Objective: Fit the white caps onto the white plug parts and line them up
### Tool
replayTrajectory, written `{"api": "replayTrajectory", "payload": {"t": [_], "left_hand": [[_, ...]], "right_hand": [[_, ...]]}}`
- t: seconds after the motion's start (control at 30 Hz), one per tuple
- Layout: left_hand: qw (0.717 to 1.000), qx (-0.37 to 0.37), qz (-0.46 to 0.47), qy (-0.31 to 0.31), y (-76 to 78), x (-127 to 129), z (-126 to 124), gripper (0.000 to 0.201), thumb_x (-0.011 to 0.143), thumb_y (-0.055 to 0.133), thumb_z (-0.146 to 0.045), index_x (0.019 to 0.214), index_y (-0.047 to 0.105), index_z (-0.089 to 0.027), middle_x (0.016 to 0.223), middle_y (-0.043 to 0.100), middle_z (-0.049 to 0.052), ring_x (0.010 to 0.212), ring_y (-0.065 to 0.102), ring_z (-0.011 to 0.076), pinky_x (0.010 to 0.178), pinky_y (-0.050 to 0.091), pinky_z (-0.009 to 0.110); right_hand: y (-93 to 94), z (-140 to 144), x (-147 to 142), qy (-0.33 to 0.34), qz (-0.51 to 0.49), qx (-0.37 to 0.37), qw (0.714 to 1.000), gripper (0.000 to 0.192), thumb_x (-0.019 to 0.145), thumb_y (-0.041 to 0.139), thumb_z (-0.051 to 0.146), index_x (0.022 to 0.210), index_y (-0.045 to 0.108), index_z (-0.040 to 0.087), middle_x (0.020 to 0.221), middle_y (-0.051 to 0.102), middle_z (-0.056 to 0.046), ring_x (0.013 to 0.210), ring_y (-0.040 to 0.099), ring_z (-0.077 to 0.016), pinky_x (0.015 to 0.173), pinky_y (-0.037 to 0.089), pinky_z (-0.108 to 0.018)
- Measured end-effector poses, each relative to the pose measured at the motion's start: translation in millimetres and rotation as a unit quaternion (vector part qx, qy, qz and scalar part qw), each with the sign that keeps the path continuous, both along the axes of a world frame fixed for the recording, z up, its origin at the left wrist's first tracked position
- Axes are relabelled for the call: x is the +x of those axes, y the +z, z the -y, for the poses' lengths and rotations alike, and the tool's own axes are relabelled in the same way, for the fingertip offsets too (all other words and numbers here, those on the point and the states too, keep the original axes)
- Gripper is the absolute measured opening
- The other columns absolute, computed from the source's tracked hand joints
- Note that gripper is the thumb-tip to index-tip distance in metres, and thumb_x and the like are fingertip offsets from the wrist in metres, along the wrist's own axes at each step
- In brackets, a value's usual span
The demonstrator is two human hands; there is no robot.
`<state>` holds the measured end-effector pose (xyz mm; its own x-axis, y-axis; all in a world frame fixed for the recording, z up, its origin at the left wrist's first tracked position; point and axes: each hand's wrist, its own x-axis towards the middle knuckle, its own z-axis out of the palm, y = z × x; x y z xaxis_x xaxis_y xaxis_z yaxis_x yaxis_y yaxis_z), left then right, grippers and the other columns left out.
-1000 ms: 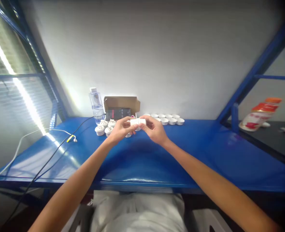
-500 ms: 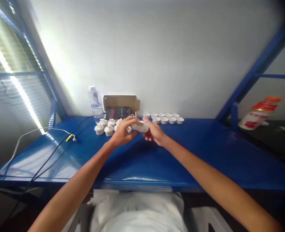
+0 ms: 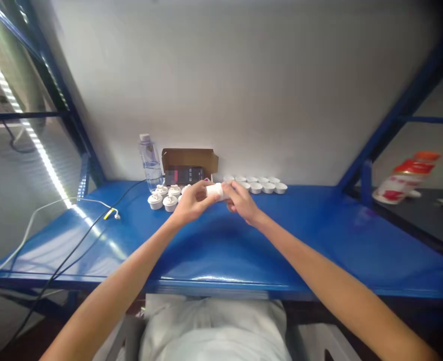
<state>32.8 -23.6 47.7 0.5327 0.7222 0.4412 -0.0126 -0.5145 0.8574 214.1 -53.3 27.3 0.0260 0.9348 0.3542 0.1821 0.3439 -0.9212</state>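
Observation:
A small white cylindrical plastic piece (image 3: pixel 214 191) is held on its side above the blue table. My left hand (image 3: pixel 191 203) wraps its fingers and thumb around the left end. My right hand (image 3: pixel 243 202) pinches the right end, hiding part of it. Left of my hands stand several white round plastic pieces (image 3: pixel 170 203) with small raised fittings on top; my left hand covers some. Beyond my right hand, several white cup-shaped pieces (image 3: pixel 268 187) sit in two rows, the nearest partly covered.
A clear water bottle (image 3: pixel 151 163) stands by an open cardboard box (image 3: pixel 210 159) with a phone (image 3: pixel 184 175) against it. Cables (image 3: pixel 89 228) cross the left of the blue table (image 3: pixel 221 255). Blue frame posts flank both sides. At far right is a red-and-white bottle (image 3: pixel 405 178).
My right hand's fingers have closed further over the right end of the white piece, which now lies more level. The standing pieces stay where they were.

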Motion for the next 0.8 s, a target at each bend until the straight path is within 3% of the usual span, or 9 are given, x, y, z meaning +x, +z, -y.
{"api": "replayTrajectory", "payload": {"t": [0.07,0.13,0.2,0.27,0.37,0.47,0.63,0.8], "left_hand": [[0.997,0.059,-0.035,0.047,0.0,0.7,2.5,0.043,0.082,0.069,-0.050,0.109,0.067,-0.016,0.091,0.071,0.006,0.081,0.065,0.0189,0.073,0.049,0.029],[0.982,0.143,-0.090,0.089,0.1,0.7,3.9,0.034,0.086,0.065,-0.048,0.099,0.070,-0.017,0.088,0.070,0.005,0.080,0.062,0.0189,0.077,0.048,0.031],[0.960,0.219,-0.138,0.110,-0.5,-0.3,2.9,0.029,0.088,0.062,-0.045,0.091,0.071,-0.018,0.091,0.069,0.006,0.085,0.062,0.0206,0.083,0.047,0.033],[0.940,0.260,-0.176,0.130,-2.6,-2.6,-1.0,0.025,0.090,0.059,-0.042,0.088,0.070,-0.019,0.096,0.068,0.008,0.094,0.062,0.0232,0.088,0.046,0.035],[0.917,0.273,-0.233,0.172,-7.4,-7.5,-9.8,0.020,0.088,0.059,-0.036,0.089,0.069,-0.020,0.098,0.066,0.009,0.095,0.062,0.0251,0.087,0.047,0.037],[0.899,0.275,-0.276,0.198,-11.3,-11.4,-16.4,0.016,0.086,0.059,-0.031,0.089,0.069,-0.020,0.097,0.065,0.009,0.093,0.062,0.0259,0.085,0.048,0.038],[0.889,0.287,-0.296,0.200,-13.3,-12.4,-17.1,0.015,0.084,0.060,-0.027,0.092,0.070,-0.020,0.097,0.065,0.010,0.094,0.062,0.0268,0.086,0.048,0.039],[0.885,0.293,-0.307,0.194,-13.6,-12.7,-16.0,0.015,0.084,0.059,-0.027,0.091,0.070,-0.019,0.096,0.064,0.010,0.094,0.061,0.0268,0.087,0.048,0.039]], "right_hand": [[3.7,-0.7,3.4,-0.028,0.038,0.007,0.999,0.048,0.089,0.049,0.071,0.084,0.058,0.024,0.051,0.045,0.005,0.042,0.038,-0.0124,0.044,0.030,-0.028],[9.4,-0.1,10.6,-0.103,0.126,0.049,0.986,0.045,0.087,0.055,0.066,0.079,0.062,0.022,0.052,0.049,0.003,0.046,0.042,-0.0135,0.048,0.032,-0.029],[13.4,0.4,20.9,-0.195,0.229,0.087,0.950,0.038,0.083,0.063,0.059,0.077,0.067,0.022,0.057,0.057,0.001,0.054,0.050,-0.0161,0.055,0.036,-0.030],[12.7,-0.8,32.3,-0.242,0.316,0.079,0.914,0.031,0.082,0.064,0.052,0.080,0.072,0.023,0.066,0.065,-0.002,0.065,0.057,-0.0197,0.062,0.039,-0.030],[2.0,-7.2,45.6,-0.226,0.410,0.024,0.883,0.028,0.084,0.061,0.046,0.092,0.076,0.024,0.089,0.073,-0.006,0.083,0.064,-0.0241,0.070,0.043,-0.031],[-13.1,-18.6,49.7,-0.227,0.430,0.019,0.874,0.040,0.088,0.058,0.047,0.118,0.070,0.024,0.113,0.072,-0.010,0.097,0.064,-0.0269,0.079,0.045,-0.033],[-26.2,-46.1,41.5,-0.234,0.442,0.018,0.866,0.042,0.096,0.049,0.044,0.129,0.061,0.021,0.109,0.073,-0.012,0.098,0.065,-0.0291,0.082,0.047,-0.037],[-22.3,-77.5,35.2,-0.211,0.542,0.034,0.813,0.044,0.098,0.046,0.029,0.139,0.056,0.022,0.127,0.067,-0.015,0.119,0.056,-0.0326,0.099,0.039,-0.044]]}}
